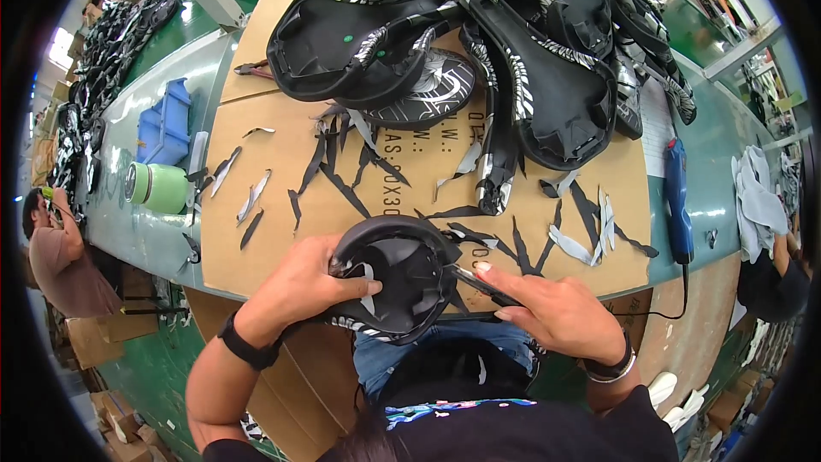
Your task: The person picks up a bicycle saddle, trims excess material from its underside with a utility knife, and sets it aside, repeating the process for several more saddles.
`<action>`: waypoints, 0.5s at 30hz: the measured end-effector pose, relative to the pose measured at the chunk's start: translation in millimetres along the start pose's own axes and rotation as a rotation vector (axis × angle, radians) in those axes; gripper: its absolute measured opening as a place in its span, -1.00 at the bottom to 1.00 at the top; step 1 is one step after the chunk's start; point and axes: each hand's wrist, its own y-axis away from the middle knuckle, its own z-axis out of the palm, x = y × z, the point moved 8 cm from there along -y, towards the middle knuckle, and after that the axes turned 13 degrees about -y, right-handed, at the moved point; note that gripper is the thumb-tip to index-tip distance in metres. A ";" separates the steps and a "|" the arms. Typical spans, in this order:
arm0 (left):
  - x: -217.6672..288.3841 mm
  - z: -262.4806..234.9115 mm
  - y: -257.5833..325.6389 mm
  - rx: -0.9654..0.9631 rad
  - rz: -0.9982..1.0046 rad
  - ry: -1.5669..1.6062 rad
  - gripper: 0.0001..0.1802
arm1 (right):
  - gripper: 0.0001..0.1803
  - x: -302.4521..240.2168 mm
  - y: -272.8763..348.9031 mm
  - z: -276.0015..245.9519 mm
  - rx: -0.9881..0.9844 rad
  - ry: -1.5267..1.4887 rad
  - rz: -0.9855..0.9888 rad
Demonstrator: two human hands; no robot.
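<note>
My left hand (308,278) is closed around the left side of a black bike saddle (389,308), thumb inside it, over the near edge of the table. The saddle's hollow underside faces up, and a black-and-white patterned patch shows at its lower edge. At its right rim, my right hand (556,308) grips a slim knife (479,282) with a dark handle, its metal tip by the saddle's edge. A pale sliver of trim (369,287) lies near my left thumb.
Several black saddles (564,103) are heaped at the far side of the cardboard-covered table (248,248), among trimmed strips (342,188). A blue corded tool (678,201) lies at right. A blue bin (164,127) and green jar (158,187) stand at left. Other people are at both sides.
</note>
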 end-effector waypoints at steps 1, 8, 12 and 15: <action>2.0 4.1 2.8 -0.022 -0.035 0.240 -0.54 | -0.28 2.5 -2.6 2.5 -0.002 -0.004 -0.008; -3.9 47.4 29.1 0.125 -0.290 0.914 -0.59 | -0.30 12.0 -2.6 33.8 0.125 -0.034 -0.019; -4.2 59.8 45.9 0.257 -0.331 0.986 -0.58 | -0.25 14.7 8.9 47.7 0.210 -0.267 -0.079; 2.0 73.2 54.4 0.362 -0.315 1.042 -0.61 | -0.29 7.9 22.0 57.4 0.253 -0.422 -0.053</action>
